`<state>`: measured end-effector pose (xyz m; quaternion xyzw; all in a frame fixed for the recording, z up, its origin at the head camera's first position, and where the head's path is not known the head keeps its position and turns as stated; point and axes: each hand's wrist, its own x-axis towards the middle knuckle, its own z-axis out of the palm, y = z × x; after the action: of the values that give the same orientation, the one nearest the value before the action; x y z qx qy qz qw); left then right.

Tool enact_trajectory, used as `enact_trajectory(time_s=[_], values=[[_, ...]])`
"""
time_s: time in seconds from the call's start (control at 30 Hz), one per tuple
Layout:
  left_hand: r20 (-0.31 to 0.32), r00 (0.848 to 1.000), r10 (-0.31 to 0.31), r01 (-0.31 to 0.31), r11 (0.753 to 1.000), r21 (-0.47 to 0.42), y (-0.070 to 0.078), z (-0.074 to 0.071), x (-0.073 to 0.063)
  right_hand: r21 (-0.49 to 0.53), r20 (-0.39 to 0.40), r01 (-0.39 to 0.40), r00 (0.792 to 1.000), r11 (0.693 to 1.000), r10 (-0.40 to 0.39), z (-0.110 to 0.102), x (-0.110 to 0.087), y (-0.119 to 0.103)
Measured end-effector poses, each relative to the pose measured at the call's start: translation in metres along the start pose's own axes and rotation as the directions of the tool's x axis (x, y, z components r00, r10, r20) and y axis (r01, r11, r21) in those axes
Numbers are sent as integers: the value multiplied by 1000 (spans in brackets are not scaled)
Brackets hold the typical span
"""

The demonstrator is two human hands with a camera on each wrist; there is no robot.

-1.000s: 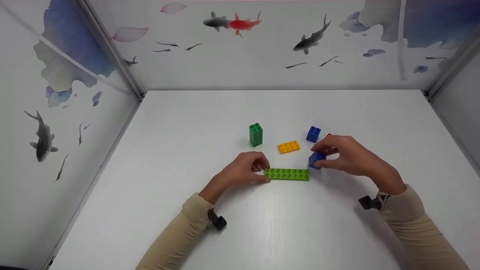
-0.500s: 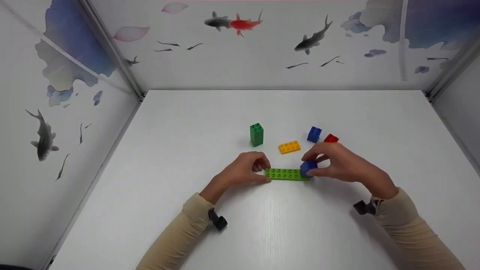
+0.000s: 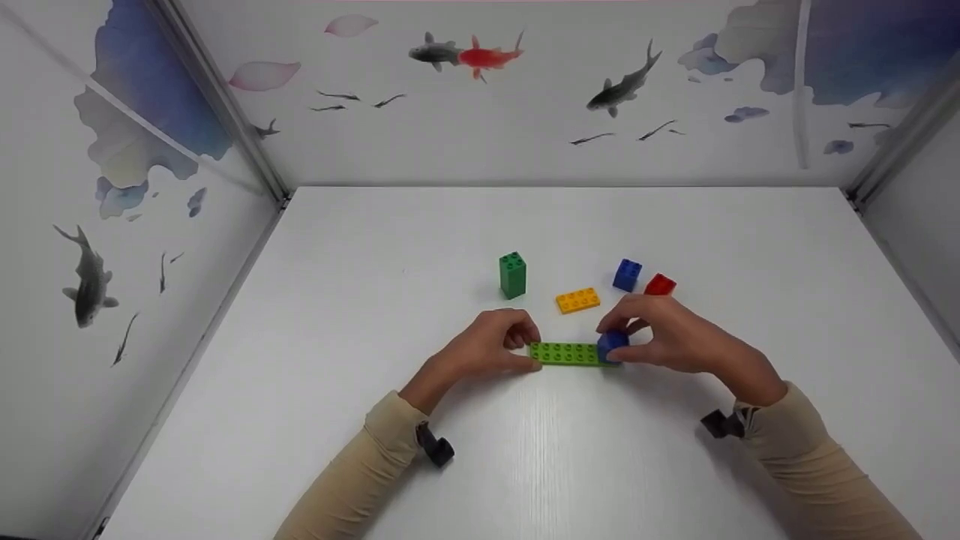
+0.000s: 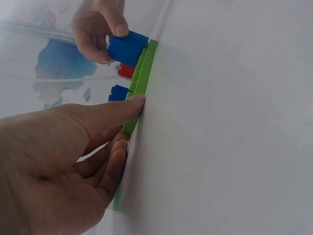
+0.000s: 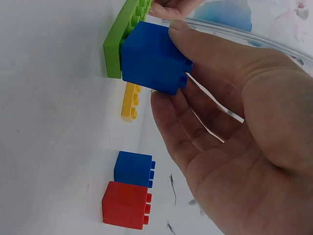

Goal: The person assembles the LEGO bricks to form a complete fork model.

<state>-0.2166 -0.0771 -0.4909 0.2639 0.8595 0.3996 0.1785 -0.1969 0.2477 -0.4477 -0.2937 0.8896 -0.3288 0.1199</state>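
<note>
Since the earlier head frame, the blue brick has moved left from beside the lime plate onto its right end; the right hand has moved with it. The left hand has kept its position.

The blue brick is between the thumb and fingers of the right hand. That grip is parted by the width of the brick and pinches it on opposite sides, studs up. The brick's underside meets the plate top; full seating cannot be determined.

The lime plate lies flat on the table. The left grip is nearly closed, pinching the plate's left end: thumb at the near edge, fingers at the far edge. The studs between the two hands are exposed.

Beyond the lime plate, the yellow plate lies flat. To its right is the second blue block, with the red block just beside it. To the left of the yellow plate, the green block stands upright.
</note>
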Motion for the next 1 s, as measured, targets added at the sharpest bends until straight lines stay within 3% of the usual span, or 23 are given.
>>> enact_trajectory(time_s=[1.0], values=[[-7, 999, 39, -39, 999, 0, -3, -1, 1, 36, -7, -146, 989, 989, 147, 4, 3, -7]])
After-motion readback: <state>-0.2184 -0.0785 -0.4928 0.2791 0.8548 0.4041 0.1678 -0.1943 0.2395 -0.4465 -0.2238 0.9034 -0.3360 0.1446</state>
